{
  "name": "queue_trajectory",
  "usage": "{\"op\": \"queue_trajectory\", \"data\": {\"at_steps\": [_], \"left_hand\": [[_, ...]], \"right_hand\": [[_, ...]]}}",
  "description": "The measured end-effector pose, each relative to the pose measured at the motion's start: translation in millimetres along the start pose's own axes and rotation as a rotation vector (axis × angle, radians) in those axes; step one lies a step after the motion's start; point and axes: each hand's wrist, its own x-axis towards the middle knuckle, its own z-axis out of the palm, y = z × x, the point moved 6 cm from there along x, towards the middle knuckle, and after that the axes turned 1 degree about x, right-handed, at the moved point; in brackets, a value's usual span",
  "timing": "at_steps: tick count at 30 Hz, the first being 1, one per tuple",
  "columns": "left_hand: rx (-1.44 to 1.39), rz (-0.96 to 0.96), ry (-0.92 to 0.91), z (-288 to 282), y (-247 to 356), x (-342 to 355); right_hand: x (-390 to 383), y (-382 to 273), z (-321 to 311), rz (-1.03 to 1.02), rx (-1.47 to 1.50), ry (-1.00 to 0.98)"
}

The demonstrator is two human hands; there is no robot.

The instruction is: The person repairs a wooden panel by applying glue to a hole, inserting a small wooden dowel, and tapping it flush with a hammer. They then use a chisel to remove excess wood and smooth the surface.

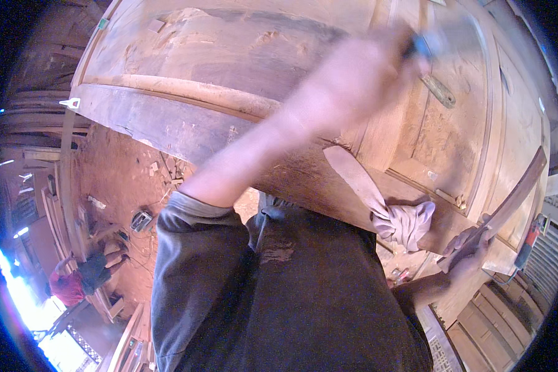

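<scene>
My left hand (394,53) reaches across to the far right, over the panelled wooden piece, and is smeared by motion. It is closed on a blurred tool (422,46) with a blue part; its kind does not show. Just below that hand lies a worn wooden handle (439,92). At the near right edge my right hand (470,247) grips a long, narrow wooden strip (519,189), which slants up and away. Between my arms, a bunched pale cloth (404,224) with a long flat tail rests at the near edge of the panelled wooden piece (229,102).
Sawdust and small wood scraps (451,198) lie in the recesses. A green-and-red power tool (532,239) hangs at the right edge. A person in red (68,282) is on the floor at lower left, near another power tool (141,220). Stacked boards (37,124) line the left.
</scene>
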Motion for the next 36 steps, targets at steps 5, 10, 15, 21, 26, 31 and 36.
{"op": "queue_trajectory", "data": {"at_steps": [5, 10, 15, 21, 26, 31, 36], "left_hand": [[-0.826, -0.438, 0.548, -84, -88, 18], [-1.102, -0.471, 0.923, -105, -155, -22], [-1.207, -0.599, 0.996, -98, -144, -46], [-1.207, -0.645, 1.054, -88, -162, -58], [-1.139, -0.619, 1.116, -84, -176, -62], [-0.998, -0.712, 1.196, -88, -174, -58], [-0.977, -0.667, 1.184, -95, -172, -67]], "right_hand": [[22, -20, 25, -0.098, 0.01, -0.229], [37, -46, 75, -0.085, -0.074, -0.385], [43, -63, 133, -0.079, -0.104, -0.566], [19, -103, 231, -0.243, -0.39, -0.898], [4, -157, 339, -0.792, -0.9, -1.114], [-38, -181, 445, -1.506, -0.967, -1.441], [-71, -197, 476, -1.172, -1.454, -1.571]]}}
